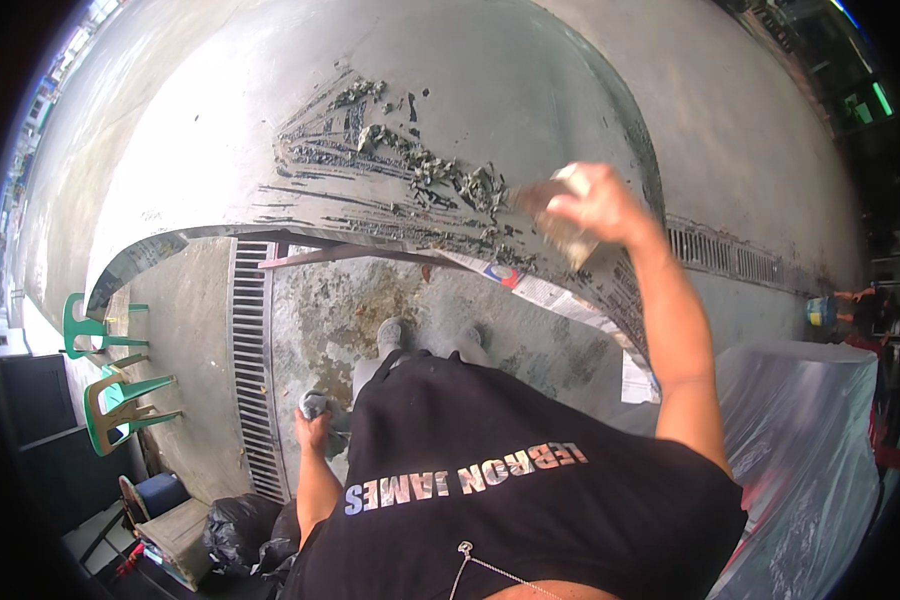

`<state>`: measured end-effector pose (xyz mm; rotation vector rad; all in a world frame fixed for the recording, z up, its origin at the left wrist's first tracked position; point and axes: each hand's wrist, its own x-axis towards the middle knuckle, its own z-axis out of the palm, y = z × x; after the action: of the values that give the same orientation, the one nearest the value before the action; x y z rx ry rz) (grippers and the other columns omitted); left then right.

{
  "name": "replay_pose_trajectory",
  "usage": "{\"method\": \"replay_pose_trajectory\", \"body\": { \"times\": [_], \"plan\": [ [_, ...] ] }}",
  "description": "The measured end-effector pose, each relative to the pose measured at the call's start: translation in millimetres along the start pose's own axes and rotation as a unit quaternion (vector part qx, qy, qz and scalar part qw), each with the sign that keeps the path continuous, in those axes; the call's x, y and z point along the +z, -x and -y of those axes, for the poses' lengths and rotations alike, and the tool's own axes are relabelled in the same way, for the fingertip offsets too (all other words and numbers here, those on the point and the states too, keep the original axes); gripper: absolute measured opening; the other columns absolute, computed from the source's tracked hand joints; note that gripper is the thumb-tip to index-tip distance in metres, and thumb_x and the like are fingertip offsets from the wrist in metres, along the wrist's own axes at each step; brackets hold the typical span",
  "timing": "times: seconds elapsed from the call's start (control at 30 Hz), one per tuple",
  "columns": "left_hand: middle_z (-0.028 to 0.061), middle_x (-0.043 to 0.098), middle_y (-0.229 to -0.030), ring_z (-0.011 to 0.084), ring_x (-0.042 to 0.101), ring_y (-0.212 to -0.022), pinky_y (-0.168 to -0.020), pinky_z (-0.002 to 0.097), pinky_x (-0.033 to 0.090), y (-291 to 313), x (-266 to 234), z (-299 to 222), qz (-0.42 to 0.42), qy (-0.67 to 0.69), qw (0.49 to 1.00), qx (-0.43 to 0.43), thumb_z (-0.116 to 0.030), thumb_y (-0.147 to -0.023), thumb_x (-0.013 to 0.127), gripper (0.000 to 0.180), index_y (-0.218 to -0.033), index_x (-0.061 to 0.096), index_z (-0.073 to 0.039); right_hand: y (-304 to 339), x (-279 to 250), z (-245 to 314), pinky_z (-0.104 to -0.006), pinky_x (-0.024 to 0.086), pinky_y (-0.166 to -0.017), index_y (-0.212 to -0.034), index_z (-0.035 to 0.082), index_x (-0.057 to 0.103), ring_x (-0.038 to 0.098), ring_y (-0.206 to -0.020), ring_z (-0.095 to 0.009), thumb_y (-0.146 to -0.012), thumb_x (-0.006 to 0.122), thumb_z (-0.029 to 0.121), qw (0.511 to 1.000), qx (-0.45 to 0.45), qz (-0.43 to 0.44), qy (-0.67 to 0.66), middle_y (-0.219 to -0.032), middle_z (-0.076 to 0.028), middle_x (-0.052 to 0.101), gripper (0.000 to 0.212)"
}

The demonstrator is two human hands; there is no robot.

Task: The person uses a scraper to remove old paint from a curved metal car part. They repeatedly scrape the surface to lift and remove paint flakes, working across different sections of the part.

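Observation:
A large pale grey curved panel (220, 130) spreads out in front of me, its near edge lined with newspaper (540, 290). Dark scrape marks and curled grey peelings (435, 172) lie across its near part. On the right of these, my right hand (600, 205) is closed round a flat scraper (555, 212), which is blurred by motion and close to the panel's surface. Low by my left side, my left hand (313, 430) has its fingers wrapped round a small rounded grey object (314, 404) whose kind I cannot make out.
Metal drain grates (253, 350) cross the stained concrete floor (320, 300). Green and tan plastic chairs (115, 400) stand at the left. Black bags (242, 530) sit at the lower left. Clear plastic sheeting (800, 450) drapes something at the right, and another person (865, 305) is beyond.

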<state>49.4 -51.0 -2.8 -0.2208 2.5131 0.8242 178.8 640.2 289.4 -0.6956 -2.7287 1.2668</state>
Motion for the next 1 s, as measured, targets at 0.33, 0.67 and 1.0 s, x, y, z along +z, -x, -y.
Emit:
{"method": "replay_pose_trajectory", "body": {
  "times": [0.33,0.67,1.0],
  "plan": [
    [0.0246,0.070,-0.119,0.0404,0.068,-0.113,-0.097,0.0452,0.052,-1.1,17.0,21.0,-0.029,-0.003,0.999,-0.017,-0.026,-0.070,0.082,0.070,-0.129,0.058,0.003,-4.4,-44.3,-49.9,-0.0318,0.059,-0.081,-0.111,-0.002,0.073,0.074,-0.084,-0.016,-0.085,0.079,0.011,0.986,0.007,-0.104,-0.129,-0.098,-0.010,0.079,0.029],
    [0.0240,0.070,-0.118,0.0403,0.068,-0.110,-0.096,0.0451,0.052,-15.5,7.0,21.2,0.010,0.025,0.999,0.028,-0.025,-0.072,0.081,0.066,-0.128,0.059,0.002,1.8,-23.4,-19.6,-0.0363,0.058,-0.082,-0.111,-0.003,0.073,0.073,-0.088,-0.020,-0.085,0.078,0.012,0.994,0.046,-0.073,-0.063,-0.097,-0.012,0.079,0.030],
    [0.0226,0.071,-0.114,0.0382,0.069,-0.106,-0.093,0.0447,0.053,-19.1,4.0,31.4,0.050,0.081,0.995,0.017,-0.023,-0.072,0.081,0.064,-0.127,0.059,0.001,16.3,12.4,-2.1,-0.0327,0.057,-0.079,-0.103,-0.004,0.071,0.070,-0.083,-0.014,-0.085,0.079,0.011,0.999,0.022,0.042,0.026,-0.091,-0.009,0.076,0.025]
  ]
}}
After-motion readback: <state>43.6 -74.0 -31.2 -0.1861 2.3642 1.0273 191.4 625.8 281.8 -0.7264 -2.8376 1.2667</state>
